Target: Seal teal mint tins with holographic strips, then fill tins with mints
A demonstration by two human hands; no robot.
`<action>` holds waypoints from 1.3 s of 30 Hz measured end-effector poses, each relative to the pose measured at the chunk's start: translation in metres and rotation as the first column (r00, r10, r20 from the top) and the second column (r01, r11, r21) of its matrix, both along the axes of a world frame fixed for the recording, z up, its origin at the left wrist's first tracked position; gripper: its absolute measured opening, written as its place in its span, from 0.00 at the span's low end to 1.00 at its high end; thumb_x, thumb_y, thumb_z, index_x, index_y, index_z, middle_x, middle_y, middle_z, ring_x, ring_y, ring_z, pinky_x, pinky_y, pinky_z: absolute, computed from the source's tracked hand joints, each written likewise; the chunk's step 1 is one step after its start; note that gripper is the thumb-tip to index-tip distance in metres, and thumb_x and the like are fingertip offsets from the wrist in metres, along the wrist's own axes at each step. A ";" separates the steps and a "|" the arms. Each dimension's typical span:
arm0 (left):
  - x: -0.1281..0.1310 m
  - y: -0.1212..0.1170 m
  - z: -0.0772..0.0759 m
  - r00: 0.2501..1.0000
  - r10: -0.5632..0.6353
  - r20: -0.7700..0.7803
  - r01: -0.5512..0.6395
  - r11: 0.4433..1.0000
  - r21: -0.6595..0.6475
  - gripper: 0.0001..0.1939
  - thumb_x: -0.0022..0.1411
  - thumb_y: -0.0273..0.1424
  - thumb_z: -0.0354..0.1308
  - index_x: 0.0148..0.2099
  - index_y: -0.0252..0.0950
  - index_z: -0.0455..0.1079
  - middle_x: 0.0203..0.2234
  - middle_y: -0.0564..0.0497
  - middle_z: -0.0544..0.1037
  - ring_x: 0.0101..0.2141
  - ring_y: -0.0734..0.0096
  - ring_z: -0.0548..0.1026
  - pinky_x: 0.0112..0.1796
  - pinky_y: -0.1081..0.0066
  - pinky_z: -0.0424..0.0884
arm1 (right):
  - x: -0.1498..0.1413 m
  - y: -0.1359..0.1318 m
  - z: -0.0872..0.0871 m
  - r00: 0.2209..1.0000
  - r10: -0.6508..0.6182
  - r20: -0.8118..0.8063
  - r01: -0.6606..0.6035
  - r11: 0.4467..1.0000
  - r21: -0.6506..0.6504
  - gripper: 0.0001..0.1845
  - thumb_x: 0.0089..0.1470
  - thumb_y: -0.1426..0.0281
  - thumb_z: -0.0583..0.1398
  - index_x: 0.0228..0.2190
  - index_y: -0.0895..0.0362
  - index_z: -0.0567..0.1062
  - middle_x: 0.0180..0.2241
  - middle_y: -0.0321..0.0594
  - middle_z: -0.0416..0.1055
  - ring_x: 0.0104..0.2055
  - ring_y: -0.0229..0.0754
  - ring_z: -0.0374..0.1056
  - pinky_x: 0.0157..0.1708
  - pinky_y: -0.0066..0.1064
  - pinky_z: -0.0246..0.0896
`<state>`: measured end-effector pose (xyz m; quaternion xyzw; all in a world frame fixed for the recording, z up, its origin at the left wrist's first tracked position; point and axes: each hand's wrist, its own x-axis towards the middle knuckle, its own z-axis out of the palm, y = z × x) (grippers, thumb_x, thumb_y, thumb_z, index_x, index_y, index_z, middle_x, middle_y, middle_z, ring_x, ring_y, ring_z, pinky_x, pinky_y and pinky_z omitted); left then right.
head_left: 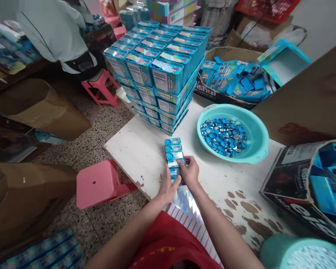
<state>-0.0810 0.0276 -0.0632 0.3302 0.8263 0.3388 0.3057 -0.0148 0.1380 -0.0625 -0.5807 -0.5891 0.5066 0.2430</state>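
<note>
A row of several small blue tins [174,148] lies on the white worktable, running away from me. My left hand [167,188] holds the near end, its fingers along the left side and its thumb at the nearest tin. From the right, my right hand [190,172] has its thumb on top of a near tin and its fingers curled at the side; part of the tins is hidden under it. Below my wrists is a shiny silver sheet [186,201] with a striped pinkish sheet [194,228].
A tall stack of blue boxes [168,76] stands behind the row. On the right are a turquoise basin [259,140] of small blue and silver caps and cartons [287,179] of blue packaging. Pink stools [96,184] stand left; a person [54,33] sits farther back.
</note>
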 end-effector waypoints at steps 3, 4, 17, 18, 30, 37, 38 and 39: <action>0.003 -0.015 0.005 0.988 -0.141 -0.058 0.128 0.974 -0.186 0.33 0.62 0.45 0.47 0.63 0.32 0.53 0.63 0.37 0.55 0.63 0.50 0.51 0.57 0.52 0.54 | 0.023 0.007 -0.001 0.998 0.018 -0.060 -0.021 0.999 -0.039 0.17 0.47 0.57 0.58 0.34 0.56 0.71 0.32 0.42 0.75 0.35 0.46 0.71 0.39 0.38 0.64; 0.000 -0.023 0.007 0.980 -0.173 -0.101 0.145 0.961 -0.235 0.31 0.62 0.45 0.47 0.61 0.33 0.56 0.62 0.37 0.57 0.62 0.48 0.53 0.56 0.51 0.54 | 0.041 0.008 -0.001 0.998 0.012 -0.066 -0.015 0.999 -0.045 0.18 0.49 0.56 0.55 0.36 0.56 0.71 0.34 0.42 0.76 0.35 0.45 0.72 0.39 0.37 0.64; 0.105 0.025 0.017 0.336 -0.933 -0.127 0.926 0.352 -0.139 0.17 0.63 0.35 0.52 0.52 0.37 0.67 0.47 0.45 0.73 0.49 0.57 0.68 0.48 0.60 0.63 | 0.233 -0.069 -0.010 0.755 0.258 0.603 -0.244 0.964 -0.107 0.12 0.37 0.72 0.65 0.28 0.55 0.71 0.30 0.38 0.68 0.32 0.45 0.66 0.33 0.34 0.61; 0.115 0.038 0.015 0.313 -0.945 -0.092 0.936 0.323 -0.138 0.17 0.63 0.35 0.52 0.53 0.38 0.67 0.47 0.45 0.73 0.49 0.57 0.68 0.48 0.59 0.63 | 0.235 -0.068 -0.008 0.766 0.254 0.590 -0.241 0.965 -0.102 0.10 0.39 0.72 0.64 0.28 0.55 0.71 0.29 0.37 0.68 0.32 0.44 0.66 0.32 0.33 0.61; 0.145 0.065 -0.001 0.316 -0.942 0.114 0.919 0.273 -0.285 0.14 0.63 0.30 0.45 0.38 0.38 0.73 0.35 0.46 0.79 0.39 0.61 0.76 0.41 0.65 0.66 | 0.247 -0.114 -0.025 0.675 0.003 0.738 -0.464 0.779 0.422 0.19 0.60 0.71 0.52 0.53 0.55 0.67 0.54 0.51 0.65 0.55 0.53 0.61 0.48 0.46 0.60; 0.147 0.070 -0.005 0.336 -0.929 0.153 0.910 0.277 -0.309 0.13 0.63 0.30 0.46 0.40 0.38 0.73 0.35 0.47 0.79 0.40 0.62 0.76 0.40 0.67 0.65 | 0.257 -0.123 -0.019 0.725 0.017 0.688 -0.438 0.783 0.442 0.08 0.60 0.68 0.54 0.37 0.55 0.72 0.48 0.48 0.70 0.53 0.51 0.63 0.47 0.43 0.61; 0.146 0.070 -0.004 0.335 -0.929 0.160 0.912 0.276 -0.305 0.14 0.63 0.30 0.45 0.40 0.38 0.73 0.35 0.47 0.79 0.39 0.62 0.76 0.40 0.67 0.66 | 0.258 -0.120 -0.017 0.750 0.015 0.661 -0.403 0.803 0.440 0.08 0.60 0.67 0.54 0.36 0.55 0.72 0.47 0.48 0.71 0.51 0.50 0.64 0.46 0.43 0.61; 0.145 0.070 -0.003 0.335 -0.928 0.166 0.914 0.276 -0.298 0.14 0.64 0.31 0.45 0.42 0.39 0.72 0.35 0.48 0.79 0.38 0.63 0.76 0.39 0.68 0.66 | 0.260 -0.118 -0.015 0.774 0.004 0.634 -0.362 0.824 0.436 0.08 0.59 0.66 0.54 0.37 0.55 0.71 0.47 0.48 0.70 0.50 0.49 0.64 0.47 0.43 0.62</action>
